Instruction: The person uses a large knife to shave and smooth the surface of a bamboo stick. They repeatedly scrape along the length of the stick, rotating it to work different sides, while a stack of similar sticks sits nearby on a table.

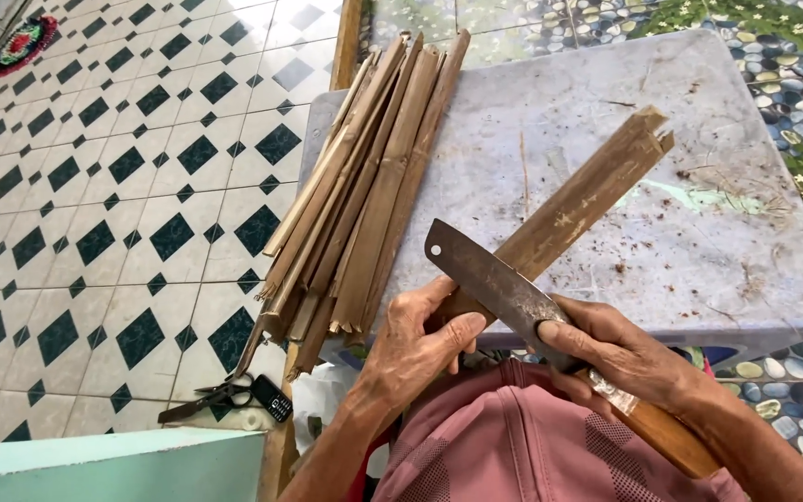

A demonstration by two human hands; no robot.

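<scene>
My left hand (420, 339) grips the near end of a brown bamboo piece (587, 195) that slants up to the right across a grey plastic stool (699, 279). My right hand (620, 349) holds a large knife by its wooden handle (666, 432). The dark rusty knife blade (485, 274) lies across the bamboo piece near my left thumb, pointing up and left. A pile of split bamboo strips (364, 186) rests on the stool's left side, its near ends hanging over the edge.
Scissors (211, 398) and a small black phone (271, 398) lie on the tiled floor (95, 186) at lower left. A pink cap (504, 437) sits on my lap. A pebble-patterned mat (792, 74) lies beyond the stool. A pale green ledge (104, 469) is bottom left.
</scene>
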